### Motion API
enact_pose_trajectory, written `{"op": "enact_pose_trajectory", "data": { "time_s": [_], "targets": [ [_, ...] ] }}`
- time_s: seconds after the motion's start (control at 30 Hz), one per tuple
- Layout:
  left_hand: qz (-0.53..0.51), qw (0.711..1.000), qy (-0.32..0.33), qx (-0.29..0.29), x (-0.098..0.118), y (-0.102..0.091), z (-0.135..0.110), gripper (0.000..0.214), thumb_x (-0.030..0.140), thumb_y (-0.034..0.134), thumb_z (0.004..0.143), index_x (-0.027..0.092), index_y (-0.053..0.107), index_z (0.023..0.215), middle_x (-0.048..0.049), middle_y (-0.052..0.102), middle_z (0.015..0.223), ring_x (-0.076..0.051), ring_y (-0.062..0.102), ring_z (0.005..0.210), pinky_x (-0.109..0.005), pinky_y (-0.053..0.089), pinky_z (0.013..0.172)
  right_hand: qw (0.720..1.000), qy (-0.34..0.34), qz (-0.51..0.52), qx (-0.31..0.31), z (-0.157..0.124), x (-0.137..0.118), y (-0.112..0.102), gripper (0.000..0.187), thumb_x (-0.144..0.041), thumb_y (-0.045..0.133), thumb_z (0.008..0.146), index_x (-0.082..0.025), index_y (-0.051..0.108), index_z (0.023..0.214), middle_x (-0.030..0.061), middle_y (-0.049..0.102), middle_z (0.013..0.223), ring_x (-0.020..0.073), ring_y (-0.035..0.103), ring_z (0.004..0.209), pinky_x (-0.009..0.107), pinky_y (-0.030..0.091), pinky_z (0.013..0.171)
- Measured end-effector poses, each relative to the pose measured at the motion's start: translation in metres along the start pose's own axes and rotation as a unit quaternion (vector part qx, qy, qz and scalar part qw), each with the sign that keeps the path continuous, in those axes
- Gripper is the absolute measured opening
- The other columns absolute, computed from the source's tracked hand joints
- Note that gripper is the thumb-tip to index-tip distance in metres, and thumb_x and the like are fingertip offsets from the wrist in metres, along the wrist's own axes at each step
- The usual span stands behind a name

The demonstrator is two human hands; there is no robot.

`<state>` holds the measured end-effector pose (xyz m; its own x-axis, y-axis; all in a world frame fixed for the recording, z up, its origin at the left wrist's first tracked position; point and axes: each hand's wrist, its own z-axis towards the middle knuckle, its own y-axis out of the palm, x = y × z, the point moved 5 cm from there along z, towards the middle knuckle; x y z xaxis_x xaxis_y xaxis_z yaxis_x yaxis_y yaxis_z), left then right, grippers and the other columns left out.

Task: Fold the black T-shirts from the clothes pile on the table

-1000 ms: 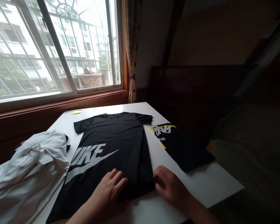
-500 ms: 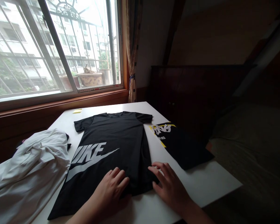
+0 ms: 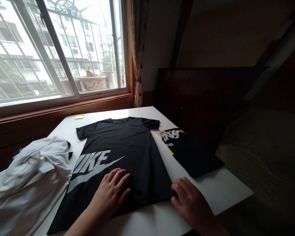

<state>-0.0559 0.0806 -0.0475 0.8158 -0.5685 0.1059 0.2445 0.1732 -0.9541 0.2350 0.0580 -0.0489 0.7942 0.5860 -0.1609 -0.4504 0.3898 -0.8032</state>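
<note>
A black T-shirt [image 3: 127, 147] with a large white logo lies spread face up on the white table [image 3: 218, 193], collar toward the window. My left hand [image 3: 110, 193] rests flat on its lower middle, fingers stretched out. At the shirt's lower right corner, my right hand [image 3: 190, 201] presses its fingertips on the hem and the table, fingers slightly apart.
A folded black garment [image 3: 189, 150] with yellow and white print lies right of the shirt, near the table's right edge. A crumpled white garment [image 3: 27, 183] is heaped at the left. A small yellow note [image 3: 79, 116] lies near the window sill. A dark bed stands at the right.
The folded-over right side of the shirt's lower part has been pulled out flat to the right. My right hand moved right and toward me with the hem; my left hand stayed on the shirt.
</note>
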Motion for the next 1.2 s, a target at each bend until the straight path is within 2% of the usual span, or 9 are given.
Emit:
{"op": "enact_pose_trajectory", "data": {
  "time_s": [0.13,0.37,0.53,0.63,0.8,0.87,0.97,1.07,1.2],
  "targets": [
    [0.057,0.998,-0.011,0.012,-0.017,0.015,-0.004,0.052,0.048,0.049,0.103,0.03,0.043,0.151,-0.0074,0.041,0.157,-0.035,0.033,0.146,-0.06,0.035,0.115,1.0,0.021,-0.009,-0.006,-0.011,0.009,-0.002,0.028,-0.001,0.049,0.076,-0.025,0.049,0.092,0.0052,0.058,0.086,0.0259,0.057,0.081,0.042,0.048,0.073],
    [0.065,0.998,-0.015,-0.02,-0.028,0.025,-0.009,0.057,0.048,0.047,0.103,0.035,0.032,0.156,-0.006,0.034,0.162,-0.034,0.031,0.148,-0.063,0.029,0.117,0.999,0.035,-0.007,-0.015,-0.016,0.027,-0.009,0.025,-0.003,0.049,0.077,-0.025,0.05,0.089,0.0042,0.059,0.085,0.0244,0.059,0.081,0.039,0.05,0.075],
    [0.062,0.998,-0.003,-0.027,-0.03,0.023,-0.011,0.059,0.049,0.047,0.103,0.035,0.028,0.158,-0.0062,0.032,0.163,-0.033,0.029,0.148,-0.063,0.027,0.118,0.996,0.017,-0.002,-0.083,-0.017,0.036,-0.014,0.02,-0.006,0.052,0.08,-0.025,0.053,0.088,0.0033,0.06,0.085,0.0234,0.059,0.081,0.04,0.05,0.082],
    [0.063,0.997,-0.002,-0.034,-0.029,0.023,-0.011,0.06,0.05,0.047,0.104,0.035,0.027,0.158,-0.0069,0.031,0.163,-0.034,0.029,0.149,-0.065,0.028,0.117,0.993,0.012,-0.013,-0.115,-0.013,0.037,-0.021,0.017,-0.007,0.054,0.081,-0.024,0.055,0.085,0.0034,0.06,0.083,0.0232,0.059,0.08,0.041,0.049,0.08],
    [0.066,0.996,-0.008,-0.051,-0.027,0.023,-0.011,0.059,0.05,0.045,0.104,0.035,0.025,0.158,-0.0072,0.027,0.164,-0.036,0.028,0.149,-0.068,0.03,0.114,0.981,-0.027,0.027,-0.189,0.003,0.027,-0.035,0.017,-0.008,0.056,0.081,-0.024,0.054,0.076,0.002,0.059,0.076,0.0204,0.058,0.074,0.037,0.049,0.073],
    [0.067,0.996,-0.006,-0.054,-0.027,0.023,-0.011,0.059,0.05,0.044,0.104,0.035,0.025,0.158,-0.0078,0.027,0.164,-0.036,0.027,0.149,-0.069,0.03,0.114,0.98,-0.037,0.048,-0.187,0.014,0.02,-0.037,0.017,-0.01,0.055,0.085,-0.023,0.054,0.075,0.0023,0.06,0.075,0.02,0.059,0.074,0.037,0.05,0.073],
    [0.07,0.996,-0.005,-0.047,-0.027,0.024,-0.012,0.059,0.051,0.043,0.105,0.035,0.026,0.158,-0.0085,0.027,0.164,-0.036,0.027,0.149,-0.068,0.03,0.114,0.986,-0.036,0.072,-0.144,0.036,0.01,-0.03,0.016,-0.013,0.05,0.093,-0.023,0.061,0.085,0.0052,0.065,0.083,0.0217,0.062,0.081,0.039,0.053,0.079],
    [0.072,0.997,-0.002,-0.041,-0.026,0.025,-0.013,0.058,0.051,0.044,0.104,0.036,0.026,0.158,-0.0084,0.027,0.164,-0.036,0.027,0.149,-0.067,0.029,0.115,0.989,-0.04,0.09,-0.115,0.061,-0.001,-0.01,0.024,-0.014,0.048,0.096,-0.023,0.066,0.11,0.0082,0.07,0.11,0.0239,0.065,0.103,0.042,0.053,0.094],
    [0.061,0.997,0.009,-0.036,-0.025,0.022,-0.013,0.06,0.052,0.045,0.104,0.037,0.025,0.158,-0.0068,0.029,0.164,-0.035,0.028,0.149,-0.065,0.029,0.116,0.984,-0.074,0.085,-0.135,0.093,-0.015,0.029,0.043,-0.021,0.046,0.101,-0.024,0.052,0.144,0.0074,0.054,0.148,0.0264,0.046,0.14,0.049,0.038,0.117]
  ]
}}
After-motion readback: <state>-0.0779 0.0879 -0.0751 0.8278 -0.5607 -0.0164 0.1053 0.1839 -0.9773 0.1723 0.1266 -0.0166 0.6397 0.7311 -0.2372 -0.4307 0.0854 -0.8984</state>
